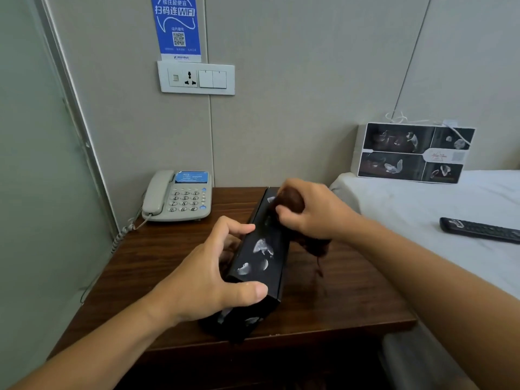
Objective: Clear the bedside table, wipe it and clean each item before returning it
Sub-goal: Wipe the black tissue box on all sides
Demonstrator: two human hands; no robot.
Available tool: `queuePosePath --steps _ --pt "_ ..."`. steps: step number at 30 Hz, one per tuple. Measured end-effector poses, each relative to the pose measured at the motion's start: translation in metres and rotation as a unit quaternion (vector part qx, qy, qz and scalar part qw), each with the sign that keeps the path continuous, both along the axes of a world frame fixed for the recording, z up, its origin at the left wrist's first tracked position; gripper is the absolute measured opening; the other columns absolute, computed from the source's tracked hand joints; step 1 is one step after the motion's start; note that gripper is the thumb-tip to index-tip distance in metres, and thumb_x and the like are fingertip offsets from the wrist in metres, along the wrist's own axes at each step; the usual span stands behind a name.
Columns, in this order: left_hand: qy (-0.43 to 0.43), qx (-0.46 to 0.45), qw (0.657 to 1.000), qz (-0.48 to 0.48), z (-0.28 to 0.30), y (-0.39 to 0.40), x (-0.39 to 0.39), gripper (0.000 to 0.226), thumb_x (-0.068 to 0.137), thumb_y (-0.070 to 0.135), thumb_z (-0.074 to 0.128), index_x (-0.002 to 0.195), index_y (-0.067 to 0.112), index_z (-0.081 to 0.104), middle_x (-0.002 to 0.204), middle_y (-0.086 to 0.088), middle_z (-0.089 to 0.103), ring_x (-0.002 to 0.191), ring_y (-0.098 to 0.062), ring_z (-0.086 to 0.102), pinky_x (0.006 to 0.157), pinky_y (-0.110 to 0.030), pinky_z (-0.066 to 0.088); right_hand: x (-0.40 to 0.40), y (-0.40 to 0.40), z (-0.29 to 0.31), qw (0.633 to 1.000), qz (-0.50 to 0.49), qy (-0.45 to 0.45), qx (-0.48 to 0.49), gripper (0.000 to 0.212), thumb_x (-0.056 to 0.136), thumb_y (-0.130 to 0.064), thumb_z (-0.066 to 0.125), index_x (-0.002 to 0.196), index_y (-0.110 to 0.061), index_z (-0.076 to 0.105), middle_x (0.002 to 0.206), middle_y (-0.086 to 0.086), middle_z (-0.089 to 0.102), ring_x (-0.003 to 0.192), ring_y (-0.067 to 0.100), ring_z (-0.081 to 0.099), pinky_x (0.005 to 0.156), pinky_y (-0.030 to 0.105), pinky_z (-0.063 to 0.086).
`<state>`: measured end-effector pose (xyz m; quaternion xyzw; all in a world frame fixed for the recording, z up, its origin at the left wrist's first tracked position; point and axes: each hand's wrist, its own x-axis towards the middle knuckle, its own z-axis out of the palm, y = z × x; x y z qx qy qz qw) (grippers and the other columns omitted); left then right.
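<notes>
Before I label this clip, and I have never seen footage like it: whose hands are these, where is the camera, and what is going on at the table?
There is no machine here. A person wears one wide-angle camera on the head, looking forward and down, so both arms reach in from the bottom edge.

The left hand grips a long black box printed with pale shapes, tilted above the wooden bedside table. The right hand holds a dark brown cloth bunched in its fingers, pressed on the box's far end, apparently wiping it.

A grey telephone stands at the table's back left corner. On the bed to the right lie a remote control and a flat printed box leaning against the wall.
</notes>
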<state>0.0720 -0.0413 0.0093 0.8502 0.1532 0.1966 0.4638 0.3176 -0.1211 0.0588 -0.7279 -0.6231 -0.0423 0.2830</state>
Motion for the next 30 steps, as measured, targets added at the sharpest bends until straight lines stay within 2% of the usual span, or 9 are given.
queuePosePath --steps 3,6,10,13,15,18,23,27,30 --pt "0.000 -0.002 1.000 0.003 0.001 0.002 -0.001 0.081 0.057 0.058 0.086 0.124 0.056 0.041 0.124 0.015 0.063 0.119 -0.007 0.065 0.100 -0.035 0.055 0.027 0.031 -0.001 0.998 -0.056 0.033 -0.011 0.021 0.090 -0.041 0.067 0.102 -0.024 0.062 0.095 -0.001 0.070 0.090 0.025 0.066 0.082 0.040 0.056" --pt "-0.006 -0.015 1.000 0.009 0.000 0.004 -0.003 0.080 0.056 0.056 0.086 0.123 0.058 0.042 0.120 0.019 0.065 0.117 -0.008 0.066 0.100 -0.036 0.055 0.025 0.037 0.001 0.997 -0.063 0.048 -0.015 0.021 0.092 -0.040 0.065 0.103 -0.023 0.063 0.094 0.000 0.071 0.089 0.025 0.066 0.083 0.043 0.057" --pt "-0.004 -0.021 1.000 0.007 -0.001 0.007 -0.004 0.084 0.054 0.060 0.085 0.125 0.057 0.040 0.125 0.011 0.064 0.116 -0.009 0.066 0.098 -0.038 0.056 -0.017 0.000 0.007 0.999 0.045 0.006 -0.021 0.018 0.087 -0.040 0.069 0.096 -0.026 0.064 0.083 -0.010 0.069 0.077 0.011 0.066 0.075 0.036 0.057" --pt "-0.003 -0.023 1.000 0.005 -0.002 0.010 -0.005 0.086 0.054 0.062 0.085 0.127 0.055 0.039 0.126 0.009 0.063 0.116 -0.009 0.066 0.098 -0.040 0.056 -0.043 -0.023 0.013 0.989 0.131 -0.027 -0.059 0.017 0.086 -0.036 0.069 0.096 -0.024 0.063 0.085 -0.008 0.068 0.079 0.011 0.065 0.070 0.027 0.052" --pt "0.001 -0.025 1.000 0.002 -0.001 0.010 -0.006 0.086 0.055 0.062 0.085 0.127 0.054 0.038 0.126 0.009 0.063 0.117 -0.008 0.065 0.099 -0.041 0.056 -0.040 -0.016 0.014 0.991 0.122 -0.022 -0.049 0.017 0.087 -0.036 0.070 0.096 -0.023 0.062 0.084 -0.008 0.068 0.078 0.011 0.065 0.071 0.029 0.052" --pt "0.007 -0.024 1.000 -0.001 0.000 0.009 -0.006 0.086 0.056 0.061 0.086 0.127 0.054 0.037 0.128 0.008 0.062 0.119 -0.009 0.065 0.101 -0.042 0.055 -0.012 0.018 0.017 0.997 0.042 -0.025 -0.054 0.019 0.091 -0.038 0.068 0.091 -0.025 0.055 0.080 -0.009 0.063 0.078 0.019 0.061 0.071 0.034 0.049" --pt "0.015 -0.021 1.000 -0.008 0.002 0.009 -0.006 0.084 0.059 0.061 0.086 0.126 0.056 0.036 0.130 0.011 0.061 0.120 -0.009 0.065 0.102 -0.041 0.055 0.028 0.068 0.020 0.996 -0.049 -0.008 -0.075 0.024 0.095 -0.040 0.062 0.104 -0.019 0.059 0.096 0.002 0.067 0.093 0.028 0.064 0.078 0.037 0.052" --pt "0.013 -0.028 0.999 -0.008 0.003 0.010 -0.008 0.086 0.058 0.062 0.086 0.128 0.053 0.036 0.128 0.011 0.061 0.119 -0.008 0.065 0.101 -0.040 0.055 0.014 0.064 0.016 0.998 -0.027 -0.013 -0.049 0.019 0.095 -0.040 0.063 0.100 -0.022 0.058 0.090 0.000 0.068 0.084 0.024 0.064 0.076 0.041 0.055" --pt "0.011 -0.021 1.000 -0.002 0.002 0.011 -0.007 0.086 0.057 0.062 0.086 0.127 0.052 0.037 0.125 0.011 0.063 0.116 -0.007 0.066 0.101 -0.039 0.055 -0.019 0.028 0.017 0.997 0.044 -0.044 -0.037 0.016 0.090 -0.040 0.065 0.094 -0.025 0.059 0.080 -0.006 0.066 0.075 0.019 0.063 0.070 0.037 0.052"
